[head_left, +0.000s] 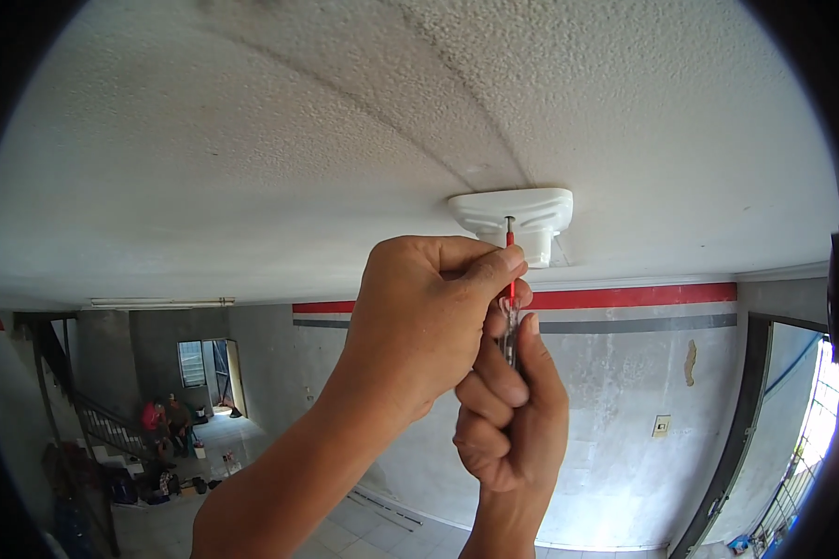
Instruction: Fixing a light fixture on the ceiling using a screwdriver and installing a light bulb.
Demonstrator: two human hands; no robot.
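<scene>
A white lamp holder (552, 216) is fixed to the ceiling above my hands. A thin screwdriver (510, 291) with a red-sleeved shaft and a clear handle points up at it. The tip meets a screw spot on the front of the base. My left hand (419, 317) pinches the red shaft just below the tip, between thumb and forefinger. Below it, my right hand (513, 410) is closed around the clear handle, thumb along its side. The left hand partly hides the lower edge of the lamp holder.
The textured ceiling (252, 140) is close overhead. A grey wall (615, 391) with a red stripe stands beyond, holding a switch plate (661, 426). At right is a doorway (746, 438). Far left, people (170, 424) sit near a staircase (107, 424); a tube light (163, 303) is overhead.
</scene>
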